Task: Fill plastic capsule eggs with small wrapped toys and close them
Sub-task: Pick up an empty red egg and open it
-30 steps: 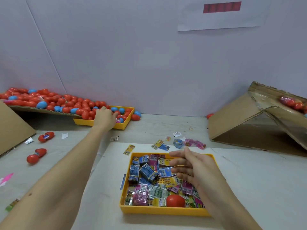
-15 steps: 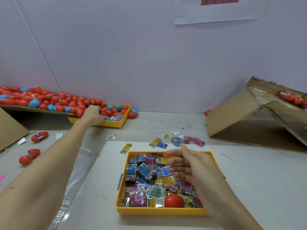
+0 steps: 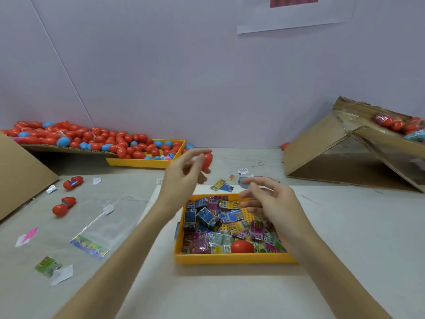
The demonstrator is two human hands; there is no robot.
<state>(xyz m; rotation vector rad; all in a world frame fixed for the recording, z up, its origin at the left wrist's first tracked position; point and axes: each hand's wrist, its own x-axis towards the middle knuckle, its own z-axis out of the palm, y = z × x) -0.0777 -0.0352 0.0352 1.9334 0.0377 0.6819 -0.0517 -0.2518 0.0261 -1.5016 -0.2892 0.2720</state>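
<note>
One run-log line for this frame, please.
left hand: holds red plastic capsule egg | right hand: open above yellow plastic tray of wrapped toys

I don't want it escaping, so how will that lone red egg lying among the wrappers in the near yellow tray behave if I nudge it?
The red egg looks smooth and rounded, so it would probably roll, though the wrapped toys crowding it and the yellow tray wall should stop it soon. Being glossy plastic, it may slip between fingers. It probably is light, being a hollow capsule.

The near tray is yellow, with blue, purple and yellow printed toy packets and one red egg. The far heap of eggs is red and blue.
</note>
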